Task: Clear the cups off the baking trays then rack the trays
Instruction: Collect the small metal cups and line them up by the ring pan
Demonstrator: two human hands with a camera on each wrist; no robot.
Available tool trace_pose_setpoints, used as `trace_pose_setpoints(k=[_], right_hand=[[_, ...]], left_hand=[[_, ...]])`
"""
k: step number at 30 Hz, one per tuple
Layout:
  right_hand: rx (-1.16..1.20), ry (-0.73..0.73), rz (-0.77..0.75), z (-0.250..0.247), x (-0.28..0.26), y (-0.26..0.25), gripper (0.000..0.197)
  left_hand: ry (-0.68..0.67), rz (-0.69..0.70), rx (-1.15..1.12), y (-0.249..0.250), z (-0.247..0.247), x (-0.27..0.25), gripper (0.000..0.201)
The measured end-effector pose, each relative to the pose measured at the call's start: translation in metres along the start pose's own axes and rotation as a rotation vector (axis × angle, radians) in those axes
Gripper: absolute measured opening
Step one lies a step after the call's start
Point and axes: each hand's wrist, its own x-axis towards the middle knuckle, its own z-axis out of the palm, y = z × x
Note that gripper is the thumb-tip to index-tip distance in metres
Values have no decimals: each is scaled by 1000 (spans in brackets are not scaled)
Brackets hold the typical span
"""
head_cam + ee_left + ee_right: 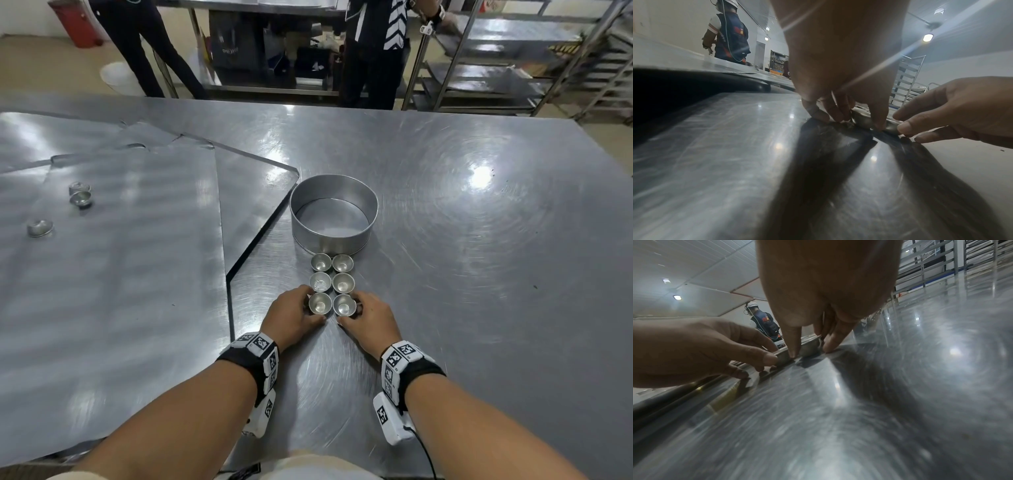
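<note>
Your left hand (295, 313) grips the near-left cup (319, 303) and your right hand (369, 317) the near-right cup (343, 304), closing a two-by-three block on the surface (462, 257) before the round tin (334, 214). Three cups (79, 198) remain on the baking tray (144, 274). Push unevenly and the touching cups will likely skate or tip.

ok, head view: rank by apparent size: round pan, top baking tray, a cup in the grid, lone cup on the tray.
1. Top baking tray
2. Round pan
3. Grid cup and lone cup: look alike, unranked.
</note>
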Motion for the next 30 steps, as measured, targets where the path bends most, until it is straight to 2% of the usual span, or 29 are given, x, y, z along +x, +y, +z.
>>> trace_pose_setpoints(k=[5, 10, 14, 17, 21, 30], right_hand=[[7, -17, 5, -2, -2, -4, 35], [15, 9, 46, -13, -3, -11, 47], [-28, 48, 19, -25, 9, -36, 37], [-14, 60, -51, -23, 27, -69, 33], [-4, 20, -173, -5, 46, -126, 35], [-45, -289, -369, 92, 69, -278, 37]], left_hand=[[-5, 1, 6, -1, -1, 0, 50], [-8, 4, -23, 3, -9, -2, 58], [26, 7, 28, 5, -30, 0, 58], [68, 23, 89, 1, -60, -2, 47], [144, -57, 94, -18, -118, -14, 38], [323, -273, 61, -130, -255, -70, 35]])
